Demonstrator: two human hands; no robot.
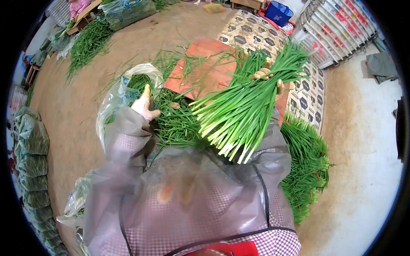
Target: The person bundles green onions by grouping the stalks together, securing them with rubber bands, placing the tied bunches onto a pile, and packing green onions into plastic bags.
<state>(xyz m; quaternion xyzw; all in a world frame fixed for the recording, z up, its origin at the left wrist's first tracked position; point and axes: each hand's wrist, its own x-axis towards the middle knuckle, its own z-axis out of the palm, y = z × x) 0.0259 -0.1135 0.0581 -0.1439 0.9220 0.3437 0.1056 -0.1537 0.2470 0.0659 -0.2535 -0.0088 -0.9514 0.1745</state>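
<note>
Green stalks gripped in the right hand.
The long bunch of chives (232, 117) slants over the red surface (205, 64), pale cut ends toward the person's body, the right hand (265, 76) closed around it near the leafy end. The left hand (144, 103) is open, thumb and finger spread, beside a clear plastic bag (102, 123) and a heap of loose greens (177, 123). Tied bundles (305, 166) lie beyond the right sleeve.
</note>
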